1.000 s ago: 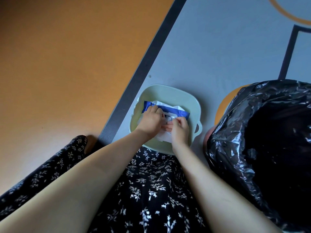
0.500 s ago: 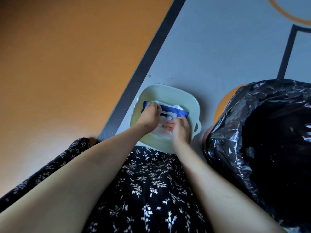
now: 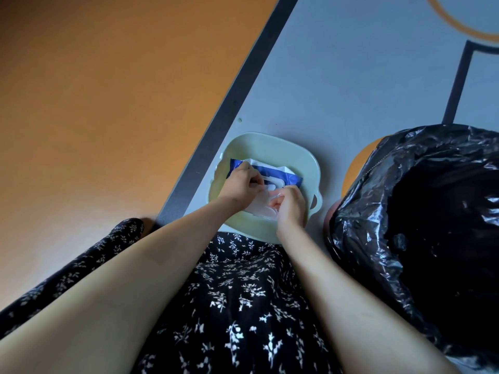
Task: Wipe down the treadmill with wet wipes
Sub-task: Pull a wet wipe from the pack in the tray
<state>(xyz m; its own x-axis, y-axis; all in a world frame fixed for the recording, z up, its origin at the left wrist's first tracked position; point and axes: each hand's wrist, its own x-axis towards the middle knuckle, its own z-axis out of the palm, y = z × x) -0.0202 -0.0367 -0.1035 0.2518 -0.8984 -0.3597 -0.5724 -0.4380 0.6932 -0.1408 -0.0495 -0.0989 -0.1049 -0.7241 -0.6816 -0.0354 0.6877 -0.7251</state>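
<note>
In the head view, the wet wipes pack (image 3: 270, 176), a soft blue and white pouch whose print is too small to read, lies inside a pale green, rounded-square plastic basin (image 3: 272, 147) on the grey-blue floor (image 3: 351, 90), just beside a dark stripe (image 3: 243, 93) that borders an orange area. The left hand (image 3: 240, 186) grips the pack's left end with curled fingers, while the right hand (image 3: 291, 205) curls close together at the white flap in its middle, thumb and fingertips pinching there. Just right of the basin stands a bin lined with a crinkled, glossy black bag (image 3: 405, 211), and a black floral dress (image 3: 243, 306) fills the foreground.
</note>
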